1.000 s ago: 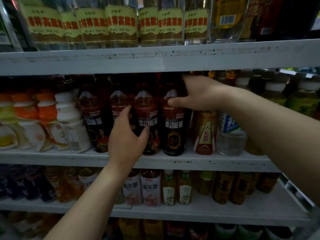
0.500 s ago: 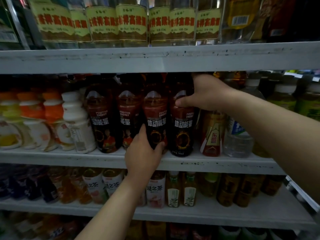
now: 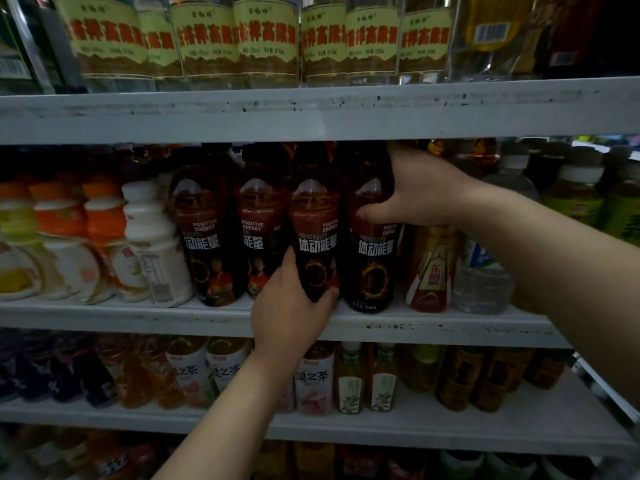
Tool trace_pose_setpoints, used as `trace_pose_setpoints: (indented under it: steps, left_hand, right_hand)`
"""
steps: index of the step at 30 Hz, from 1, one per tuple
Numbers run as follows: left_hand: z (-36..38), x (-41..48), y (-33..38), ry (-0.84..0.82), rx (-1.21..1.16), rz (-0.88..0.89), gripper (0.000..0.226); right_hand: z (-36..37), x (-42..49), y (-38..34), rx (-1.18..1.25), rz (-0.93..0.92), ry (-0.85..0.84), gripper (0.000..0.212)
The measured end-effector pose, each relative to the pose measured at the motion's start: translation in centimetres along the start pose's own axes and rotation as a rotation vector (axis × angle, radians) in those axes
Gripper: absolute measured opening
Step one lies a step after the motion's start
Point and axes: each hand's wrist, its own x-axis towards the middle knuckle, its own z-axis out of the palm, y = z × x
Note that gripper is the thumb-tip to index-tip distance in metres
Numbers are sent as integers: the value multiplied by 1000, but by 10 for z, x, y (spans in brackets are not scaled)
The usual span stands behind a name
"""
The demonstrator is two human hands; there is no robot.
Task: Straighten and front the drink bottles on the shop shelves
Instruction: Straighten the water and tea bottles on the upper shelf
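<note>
A: Obs. Four dark bottles (image 3: 207, 237) stand upright in a row at frame centre, at the front edge of the middle shelf (image 3: 104, 318). Hands?

B: Left hand (image 3: 291, 306) grips the third bottle (image 3: 313, 233) low down, thumb on its left flank, fingers curled round the base at the right. Right hand (image 3: 419, 199) holds the fourth bottle (image 3: 374, 261) at the shoulder, thumb across the front. Its fingers go behind, and I cannot tell how they lie.

A: Handling?

B: Judgement only: full, so fairly heavy. Stiff plastic under a glossy label, probably slick. Tall and narrow, so tippy if pushed high. Best gripped low on the body to twist the label forward, with the shoulder steadied from above.

A: Labels?

B: Third and fourth face out. The second bottle (image 3: 258, 237) shows only part of its text.

A: Neighbours?

B: White bottle (image 3: 156, 247) just left of the row, red-and-gold bottle (image 3: 431, 271) just right. Clear bottles (image 3: 242, 39) with yellow labels line the top of the frame.
</note>
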Motion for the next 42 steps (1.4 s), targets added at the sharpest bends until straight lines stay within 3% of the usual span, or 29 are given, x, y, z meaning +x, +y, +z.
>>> trace_pose_setpoints:
  steps: [3, 12, 17, 32, 42]
  left_hand:
    - [1, -2, -1, -21, 30, -8, 93]
    - [4, -4, -9, -38, 7, 15, 96]
    - [7, -5, -11, -45, 48, 40, 98]
    - [5, -7, -16, -58, -107, 6, 89]
    - [-4, -8, -14, -90, -22, 56, 76]
  right_hand:
    - [1, 1, 0, -57, 18, -61, 112]
    - [10, -4, -4, -36, 79, 97, 97]
    - [19, -4, -6, -118, 122, 177, 98]
    - [13, -8, -4, -97, 85, 79, 107]
    - [5, -11, 3, -31, 100, 53, 106]
